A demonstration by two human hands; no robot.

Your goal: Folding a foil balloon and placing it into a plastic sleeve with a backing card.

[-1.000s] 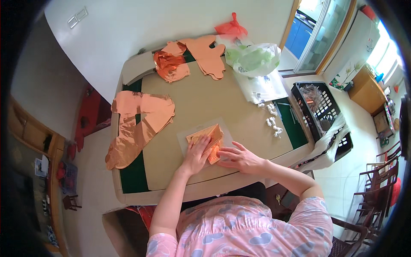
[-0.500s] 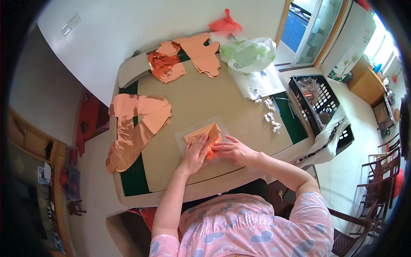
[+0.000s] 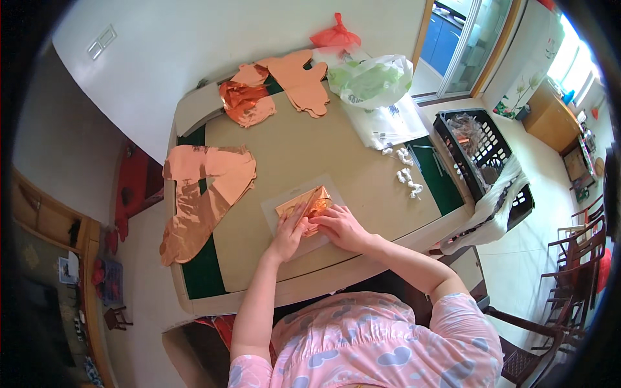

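A folded copper-coloured foil balloon (image 3: 309, 194) lies near the table's front edge, on a translucent plastic bag (image 3: 328, 180). My left hand (image 3: 289, 234) lies on the foil's left part, its fingers stretched out and pressing down. From the right, my right hand (image 3: 344, 229) closes bent fingers on the foil's loose, crinkled side, close beside the left thumb. Both palms hide the near part of the foil. Left of my hands rests a stack of flat foil balloons (image 3: 217, 176).
More flat foil balloons (image 3: 299, 81) lie at the table's (image 3: 259, 279) far edge. Behind them on the right are a green-white plastic bag (image 3: 372, 81) and a red bag (image 3: 336, 33). Small white tied bundles (image 3: 409, 182) sit right of centre. A black crate (image 3: 480, 145) stands beside the table.
My right hand has moved left toward the left hand, bringing the foil's loose right side inward. My left hand stays on the foil, and the view has shifted slightly.
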